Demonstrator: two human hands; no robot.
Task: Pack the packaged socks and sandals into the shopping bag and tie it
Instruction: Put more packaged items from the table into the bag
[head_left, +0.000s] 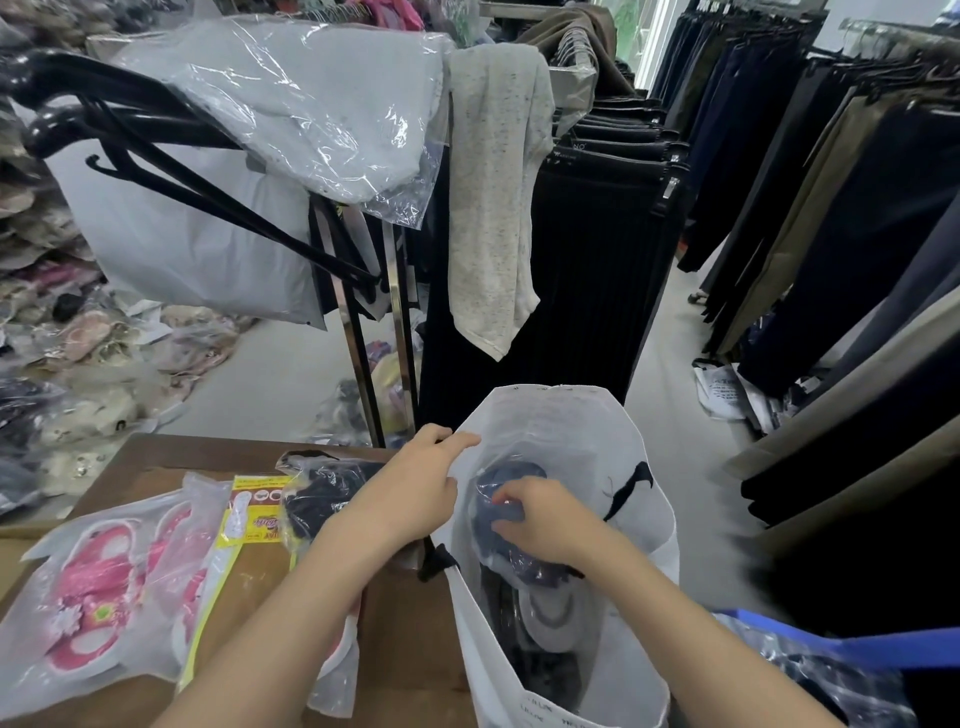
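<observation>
A white shopping bag (639, 525) with black handles stands open at the right end of the brown table (156, 457). My left hand (410, 488) grips the bag's left rim and holds it open. My right hand (540, 519) is inside the bag, shut on a clear packet of dark socks (498, 480). Deeper in the bag lie more dark packets and something grey. On the table rest packaged pink sandals (98, 587), a yellow-edged packet (244, 514) and another packet of dark socks (322, 493).
A metal rack (363, 332) with black hangers, plastic-wrapped grey garments and a speckled grey cloth (493, 208) stands behind the table. Racks of dark trousers (810, 197) line the right. Heaps of bagged goods cover the floor at left. A blue bag (831, 654) sits at lower right.
</observation>
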